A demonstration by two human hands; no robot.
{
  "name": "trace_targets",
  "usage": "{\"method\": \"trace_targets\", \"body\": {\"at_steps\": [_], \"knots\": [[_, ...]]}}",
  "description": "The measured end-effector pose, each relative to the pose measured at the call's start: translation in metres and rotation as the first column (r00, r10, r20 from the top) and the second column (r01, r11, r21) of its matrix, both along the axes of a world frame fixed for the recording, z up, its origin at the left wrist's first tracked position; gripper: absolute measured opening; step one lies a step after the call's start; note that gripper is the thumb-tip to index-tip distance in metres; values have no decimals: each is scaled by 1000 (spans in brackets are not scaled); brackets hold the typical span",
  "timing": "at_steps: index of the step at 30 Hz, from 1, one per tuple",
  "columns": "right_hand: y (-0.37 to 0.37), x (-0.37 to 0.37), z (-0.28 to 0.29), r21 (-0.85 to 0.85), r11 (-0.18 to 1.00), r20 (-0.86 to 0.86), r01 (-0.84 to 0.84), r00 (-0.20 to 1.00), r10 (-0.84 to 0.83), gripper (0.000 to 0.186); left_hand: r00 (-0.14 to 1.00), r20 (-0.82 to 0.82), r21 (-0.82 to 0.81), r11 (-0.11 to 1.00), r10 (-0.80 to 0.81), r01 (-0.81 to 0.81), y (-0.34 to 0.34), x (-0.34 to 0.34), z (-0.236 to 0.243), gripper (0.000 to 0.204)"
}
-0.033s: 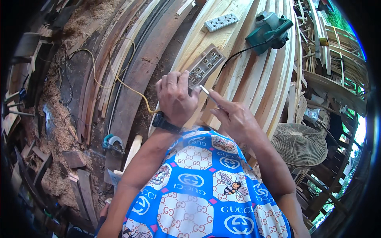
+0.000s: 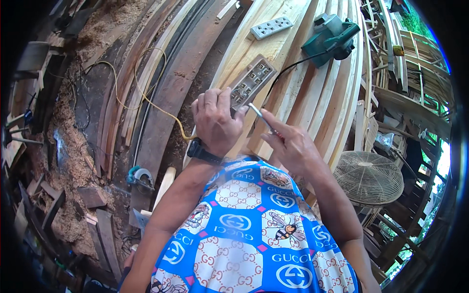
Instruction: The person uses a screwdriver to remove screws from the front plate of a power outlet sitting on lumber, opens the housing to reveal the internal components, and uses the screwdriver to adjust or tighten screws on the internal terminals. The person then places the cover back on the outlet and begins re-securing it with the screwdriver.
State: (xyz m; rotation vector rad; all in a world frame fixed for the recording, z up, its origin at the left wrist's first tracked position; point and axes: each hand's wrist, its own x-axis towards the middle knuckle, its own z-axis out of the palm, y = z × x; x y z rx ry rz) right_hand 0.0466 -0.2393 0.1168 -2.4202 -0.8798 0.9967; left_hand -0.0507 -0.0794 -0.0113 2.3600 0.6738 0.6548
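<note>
An opened power strip housing [image 2: 253,80], grey-brown with metal contacts showing inside, lies slanted on the pale planks. Over its near end my left hand [image 2: 217,117] is closed, thumb towards the right edge. A slim screwdriver [image 2: 264,120] with a metal shaft and a bit of red near the grip is pinched in my right hand [image 2: 293,146]. Its pale tip points up and left, close to my left thumb and the housing's near end. A yellow cable [image 2: 168,113] runs to my left hand from the left. The white socket cover [image 2: 271,28] rests farther up the planks.
A green power tool [image 2: 330,41] with a black cord [image 2: 288,73] sits on the planks at the far right. A round wire-caged fan [image 2: 368,178] stands at right. Dark boards [image 2: 166,97] and wood shavings [image 2: 73,156] cover the left side.
The screwdriver has tilted slightly in my right hand, with more of its shaft and red part showing. My left hand and the housing stay almost where they were.
</note>
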Motion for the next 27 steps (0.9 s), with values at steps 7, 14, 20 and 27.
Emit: {"method": "trace_targets", "body": {"at_steps": [7,14,20,27], "knots": [[-75,-5,-53,124,978,294,167,935,-197,60,999,-30,-25,1000,-14,13,0,-16,3,63],[-102,-21,-61,87,948,211,307,924,-318,59,997,-37,27,998,-64,65,27,-22,19,64],[-84,-27,-60,163,938,106,307,940,-326,58,989,-38,-4,990,-143,143,36,-13,18,55],[-36,-7,-49,190,982,145,-9,989,-19,61,998,-27,-159,986,-49,45,24,-16,1,41]]}}
